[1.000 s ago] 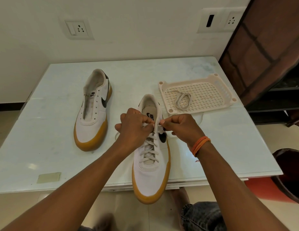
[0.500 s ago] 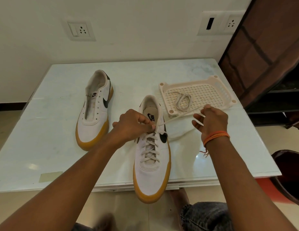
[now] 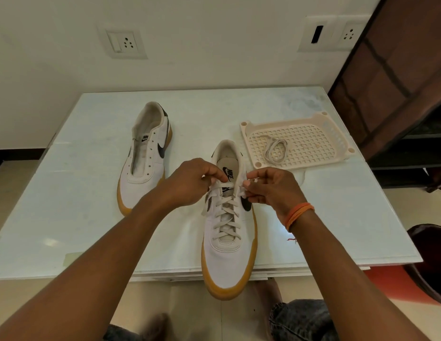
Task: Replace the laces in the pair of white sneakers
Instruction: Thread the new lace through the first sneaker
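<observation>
A white sneaker with a tan sole [image 3: 228, 252] lies in front of me, its toe over the table's near edge, with a white lace [image 3: 227, 212] criss-crossed up its eyelets. My left hand [image 3: 190, 183] pinches the lace at the top left eyelets. My right hand [image 3: 271, 188] pinches the lace end at the top right eyelet. The second sneaker [image 3: 147, 158] lies to the left with no lace in it. A coiled lace [image 3: 276, 151] rests in the cream tray [image 3: 322, 143].
The pale glass table [image 3: 79, 193] stands against a wall with sockets. A dark wooden shelf unit [image 3: 399, 82] rises on the right. A dark bin [image 3: 431, 262] sits on the floor at the right. A tape patch [image 3: 71, 257] lies near the table's front left edge.
My right hand, which had drawn the lace out to the right toward the tray, has come back to the shoe's top right eyelet. My left hand stayed at the top left.
</observation>
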`<state>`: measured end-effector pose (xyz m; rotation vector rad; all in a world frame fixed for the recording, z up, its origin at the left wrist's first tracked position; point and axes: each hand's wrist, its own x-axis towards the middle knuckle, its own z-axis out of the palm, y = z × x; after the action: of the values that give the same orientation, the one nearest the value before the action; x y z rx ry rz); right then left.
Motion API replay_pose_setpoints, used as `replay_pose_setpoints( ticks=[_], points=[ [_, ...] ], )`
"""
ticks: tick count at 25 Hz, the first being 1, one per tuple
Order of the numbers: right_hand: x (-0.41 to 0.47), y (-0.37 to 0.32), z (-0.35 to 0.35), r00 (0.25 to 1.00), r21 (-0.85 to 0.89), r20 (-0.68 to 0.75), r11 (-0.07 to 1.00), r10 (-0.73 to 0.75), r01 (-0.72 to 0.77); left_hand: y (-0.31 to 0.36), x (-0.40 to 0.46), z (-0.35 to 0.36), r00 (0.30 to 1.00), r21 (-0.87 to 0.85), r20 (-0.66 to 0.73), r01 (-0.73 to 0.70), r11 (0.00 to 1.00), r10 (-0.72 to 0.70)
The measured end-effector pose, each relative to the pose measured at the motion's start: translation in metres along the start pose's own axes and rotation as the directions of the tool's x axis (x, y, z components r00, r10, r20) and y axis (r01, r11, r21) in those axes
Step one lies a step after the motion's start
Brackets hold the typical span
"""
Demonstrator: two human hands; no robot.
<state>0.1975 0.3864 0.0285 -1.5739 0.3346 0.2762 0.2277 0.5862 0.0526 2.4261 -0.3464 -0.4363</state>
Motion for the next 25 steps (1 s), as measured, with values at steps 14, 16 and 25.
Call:
replay_pose_setpoints(
  ticks=[14,16,25],
  points=[
    [0.003,0.005,0.003,0.998,0.088,-0.048,0.995,0.044,-0.040,-0.004,0.003,0.000,0.999,0.011,-0.033,-0.014,1.000,0.015],
    [0.003,0.007,0.009,0.998,0.051,-0.056,0.998,-0.042,0.044,-0.004,0.003,0.001,0.999,0.007,-0.031,-0.012,1.000,0.012],
    [0.009,0.001,-0.019,0.932,0.094,-0.319,0.973,-0.171,0.211,-0.003,-0.002,-0.008,0.998,0.038,0.050,-0.044,0.998,0.042]
  ],
)
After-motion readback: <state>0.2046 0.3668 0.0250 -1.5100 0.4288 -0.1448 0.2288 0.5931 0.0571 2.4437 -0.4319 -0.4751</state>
